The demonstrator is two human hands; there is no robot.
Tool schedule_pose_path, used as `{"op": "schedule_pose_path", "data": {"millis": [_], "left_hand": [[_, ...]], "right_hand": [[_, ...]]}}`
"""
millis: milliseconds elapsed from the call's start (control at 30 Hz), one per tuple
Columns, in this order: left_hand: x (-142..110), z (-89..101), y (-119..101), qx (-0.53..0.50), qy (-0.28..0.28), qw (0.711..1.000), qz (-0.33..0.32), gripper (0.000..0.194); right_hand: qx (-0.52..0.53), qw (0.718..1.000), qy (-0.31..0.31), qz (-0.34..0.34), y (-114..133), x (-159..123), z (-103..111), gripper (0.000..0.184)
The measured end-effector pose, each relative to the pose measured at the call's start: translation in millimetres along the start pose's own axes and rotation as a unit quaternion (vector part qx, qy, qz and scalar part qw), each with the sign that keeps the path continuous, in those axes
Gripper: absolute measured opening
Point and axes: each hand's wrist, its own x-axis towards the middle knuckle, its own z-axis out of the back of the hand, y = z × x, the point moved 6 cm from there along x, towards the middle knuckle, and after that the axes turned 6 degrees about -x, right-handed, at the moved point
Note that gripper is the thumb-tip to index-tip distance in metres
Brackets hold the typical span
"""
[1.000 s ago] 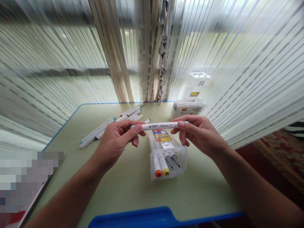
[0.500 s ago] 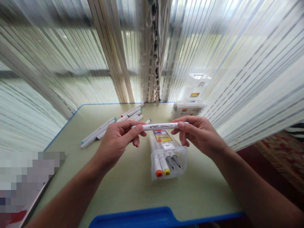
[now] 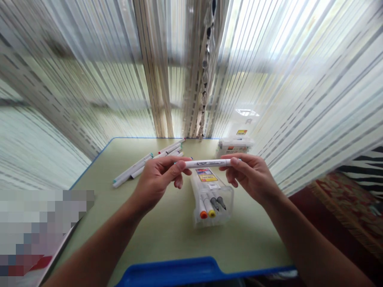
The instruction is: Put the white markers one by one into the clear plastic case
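Note:
A white marker pen (image 3: 206, 163) with printed lettering is held level above the table, one end in each hand. My left hand (image 3: 163, 175) pinches its left end between thumb and fingers; my right hand (image 3: 249, 171) pinches the right end the same way. The fingers largely cover the marker's two ends. Just below it lies a clear plastic case (image 3: 197, 199) with a yellow label. Inside the case are an orange-ended marker (image 3: 203, 214), a yellow-ended marker (image 3: 212, 213) and two grey-tipped pens (image 3: 220, 204).
Several loose white markers (image 3: 134, 169) lie at the table's back left. Another clear case (image 3: 235, 145), its lid raised, stands at the back right. String curtains (image 3: 185, 79) hang behind the pale green table (image 3: 167, 235), which has a blue edge (image 3: 176, 271).
The camera view has shifted slightly, so the table and curtains sit differently in the picture. Both hands keep the same hold on the marker pen.

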Motion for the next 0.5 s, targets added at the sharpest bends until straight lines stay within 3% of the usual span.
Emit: {"op": "schedule_pose_path", "data": {"millis": [133,267,367,500], "left_hand": [[0,-0.1,-1,-0.015,0.003,1.0,-0.007,0.025],[0,0.3,-3,-0.032,-0.001,0.999,-0.014,0.03],[0,-0.8,-6,-0.054,0.003,0.998,-0.016,0.031],[-1,-2.7,-8,-0.083,0.013,0.996,-0.013,0.028]], "right_hand": [[-0.022,0.999,0.005,0.046,10,-5,0,0.021],[-0.147,0.982,-0.005,0.115,28,-15,-1,0.024],[-0.241,0.955,-0.034,0.17,43,-26,-3,0.031],[-0.377,0.892,-0.07,0.241,58,-43,-9,0.03]]}}
